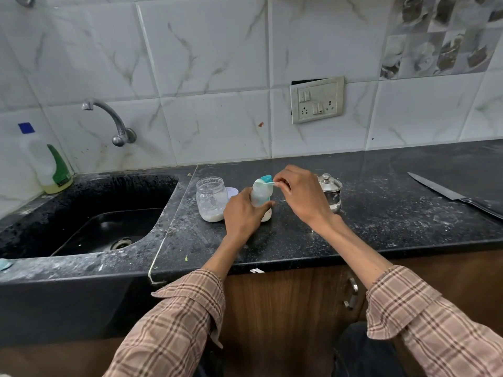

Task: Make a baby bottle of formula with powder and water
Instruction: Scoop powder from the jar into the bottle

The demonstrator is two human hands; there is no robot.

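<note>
Head view of the powder-dosing step. The baby bottle stands upright on the black bench, just right of the sink, with its mouth uncovered. The left hand wraps around the lower body of the bottle, fingers curled about it; the grip appears intended to keep the narrow, light vessel from tipping while it is being filled. The right hand pinches the handle of a teal scoop between thumb and fingertips, holding the bowl directly over the bottle's mouth, touching or very nearly touching the rim. Holding it by the end of the handle leaves the bowl free to be tipped. Whether powder remains in the scoop cannot be told.

The open plastic jar, with a shallow layer of white powder at its bottom, stands just to the left of the bottle, within short reach of the scoop. Its lid lies behind, between jar and bottle. A lidded steel container stands just beyond the right hand; its contents are not visible. A knife lies well apart at the far right. The tap projects over the sink. Judged from this arrangement, powder is being added and water and closing are still to come.
</note>
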